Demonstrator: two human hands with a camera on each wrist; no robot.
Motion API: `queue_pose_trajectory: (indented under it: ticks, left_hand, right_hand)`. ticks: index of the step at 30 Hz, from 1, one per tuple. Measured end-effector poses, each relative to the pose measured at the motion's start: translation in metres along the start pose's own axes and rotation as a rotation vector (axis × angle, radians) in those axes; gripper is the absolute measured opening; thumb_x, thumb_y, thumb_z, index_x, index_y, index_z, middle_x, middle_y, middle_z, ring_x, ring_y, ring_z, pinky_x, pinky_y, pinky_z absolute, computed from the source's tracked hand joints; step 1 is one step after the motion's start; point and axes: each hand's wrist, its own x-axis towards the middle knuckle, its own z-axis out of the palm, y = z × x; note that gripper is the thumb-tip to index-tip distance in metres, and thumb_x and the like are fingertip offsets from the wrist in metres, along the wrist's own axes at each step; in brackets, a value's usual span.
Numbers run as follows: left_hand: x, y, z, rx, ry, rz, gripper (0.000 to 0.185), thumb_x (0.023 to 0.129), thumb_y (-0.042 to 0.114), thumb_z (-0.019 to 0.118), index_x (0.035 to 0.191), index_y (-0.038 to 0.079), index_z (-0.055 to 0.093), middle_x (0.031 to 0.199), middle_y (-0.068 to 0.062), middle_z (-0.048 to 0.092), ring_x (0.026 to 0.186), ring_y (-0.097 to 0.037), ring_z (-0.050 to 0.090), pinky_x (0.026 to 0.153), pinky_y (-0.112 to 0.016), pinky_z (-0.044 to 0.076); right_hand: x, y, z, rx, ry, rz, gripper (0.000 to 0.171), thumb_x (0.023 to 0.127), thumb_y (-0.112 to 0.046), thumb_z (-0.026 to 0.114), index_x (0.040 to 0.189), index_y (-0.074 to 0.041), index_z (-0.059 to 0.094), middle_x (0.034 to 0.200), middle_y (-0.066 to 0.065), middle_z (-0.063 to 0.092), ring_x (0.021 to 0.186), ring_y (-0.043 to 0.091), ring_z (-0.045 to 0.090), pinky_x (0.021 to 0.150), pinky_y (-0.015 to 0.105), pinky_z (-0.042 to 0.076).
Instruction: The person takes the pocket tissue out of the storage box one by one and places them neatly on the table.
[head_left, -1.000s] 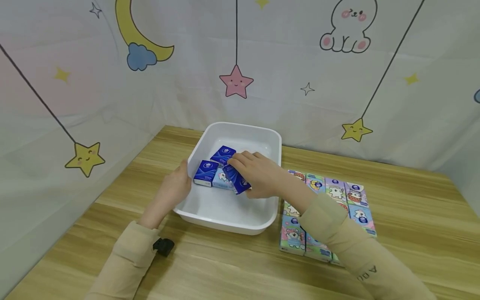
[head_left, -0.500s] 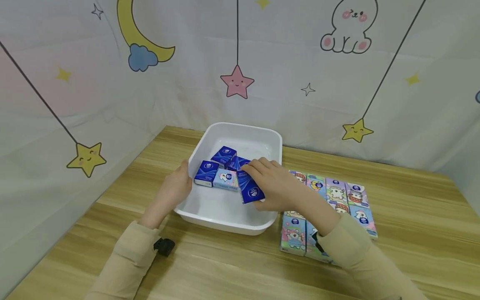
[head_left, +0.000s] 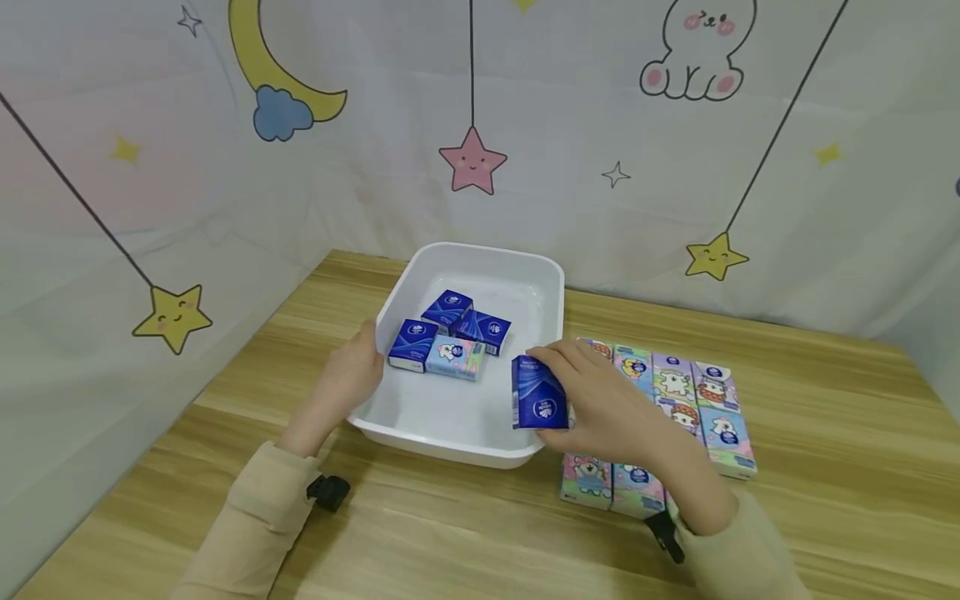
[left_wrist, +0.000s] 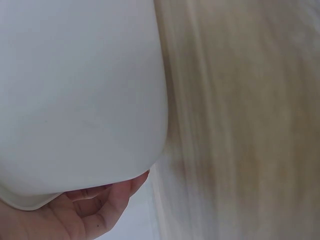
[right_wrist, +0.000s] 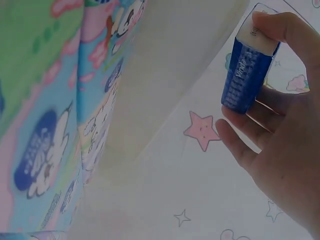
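Note:
My right hand [head_left: 611, 408] grips a dark blue tissue pack [head_left: 538, 393] above the right rim of a white plastic basin [head_left: 442, 450]. In the right wrist view the pack [right_wrist: 243, 75] sits between thumb and fingers, its pale end facing the thumb. At the basin's left side my left hand [head_left: 348, 375] holds the wall. The left wrist view has the fingers [left_wrist: 107, 207] curled along the basin's edge. Inside the basin lie three dark blue tissue packs [head_left: 412, 344] and one light blue cartoon tissue pack [head_left: 453, 358], grouped toward the left.
A block of several cartoon tissue packs [head_left: 726, 433] lies right of the basin, partly hidden by my right hand and forearm. Everything stands on a wooden table [head_left: 450, 533]. A curtain with printed stars [head_left: 472, 162] hangs behind it.
My right hand has moved right and toward me with the blue pack, from over the packs to the basin's right rim. Another blue pack is uncovered in the basin. The left hand stays put.

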Motion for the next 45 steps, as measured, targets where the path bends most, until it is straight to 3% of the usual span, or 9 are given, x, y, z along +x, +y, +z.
queue_pose_trajectory:
  ticks: [7, 16, 28, 31, 37, 45]
  left_hand:
    - [-0.001, 0.001, 0.000, 0.000, -0.007, 0.000, 0.054, 0.098, 0.005, 0.037, 0.144, -0.017, 0.019, 0.134, -0.038, 0.046, 0.108, -0.052, 0.059, 0.079, -0.054, 0.059]
    - [-0.002, 0.002, -0.003, 0.015, 0.004, 0.004, 0.054, 0.097, 0.004, 0.038, 0.143, -0.018, 0.020, 0.133, -0.039, 0.047, 0.108, -0.053, 0.059, 0.081, -0.055, 0.058]
    - [-0.001, 0.002, -0.003, 0.016, 0.007, 0.015, 0.054, 0.097, 0.004, 0.038, 0.142, -0.019, 0.021, 0.132, -0.040, 0.047, 0.105, -0.053, 0.060, 0.076, -0.053, 0.059]
    - [-0.002, 0.002, -0.003, 0.013, 0.006, 0.013, 0.054, 0.097, 0.004, 0.038, 0.143, -0.018, 0.021, 0.132, -0.040, 0.047, 0.105, -0.053, 0.060, 0.076, -0.053, 0.059]
    - [-0.001, 0.001, -0.003, 0.006, 0.010, 0.015, 0.053, 0.097, 0.004, 0.038, 0.143, -0.017, 0.021, 0.132, -0.039, 0.048, 0.105, -0.052, 0.060, 0.077, -0.054, 0.059]
    - [-0.002, 0.001, -0.002, 0.007, 0.020, 0.031, 0.053, 0.096, 0.003, 0.039, 0.142, -0.017, 0.023, 0.131, -0.038, 0.050, 0.105, -0.052, 0.061, 0.077, -0.054, 0.059]
  right_hand:
    - [-0.021, 0.001, -0.003, 0.021, -0.035, 0.060, 0.091, 0.069, -0.046, 0.081, 0.143, -0.013, 0.040, 0.141, 0.009, 0.047, 0.131, 0.030, 0.045, 0.109, 0.054, 0.043]
    - [-0.049, 0.011, -0.007, -0.032, -0.057, 0.135, 0.090, 0.070, -0.052, 0.079, 0.143, -0.015, 0.041, 0.137, 0.006, 0.049, 0.126, 0.030, 0.049, 0.103, 0.054, 0.048]
    - [-0.090, 0.027, -0.010, -0.085, -0.010, 0.143, 0.087, 0.068, -0.050, 0.081, 0.136, -0.010, 0.045, 0.128, 0.004, 0.055, 0.119, 0.025, 0.053, 0.099, 0.050, 0.051]
    - [-0.102, 0.033, -0.011, -0.088, 0.006, 0.163, 0.087, 0.067, -0.051, 0.082, 0.135, -0.011, 0.046, 0.126, 0.004, 0.055, 0.118, 0.026, 0.054, 0.097, 0.051, 0.051]
    - [-0.121, 0.046, -0.012, -0.067, -0.025, 0.228, 0.094, 0.067, -0.056, 0.080, 0.138, -0.007, 0.042, 0.134, 0.017, 0.051, 0.122, 0.038, 0.049, 0.095, 0.061, 0.049]
    - [-0.144, 0.060, -0.012, -0.070, -0.041, 0.279, 0.092, 0.067, -0.051, 0.082, 0.137, -0.007, 0.041, 0.126, 0.012, 0.054, 0.116, 0.033, 0.052, 0.093, 0.060, 0.050]
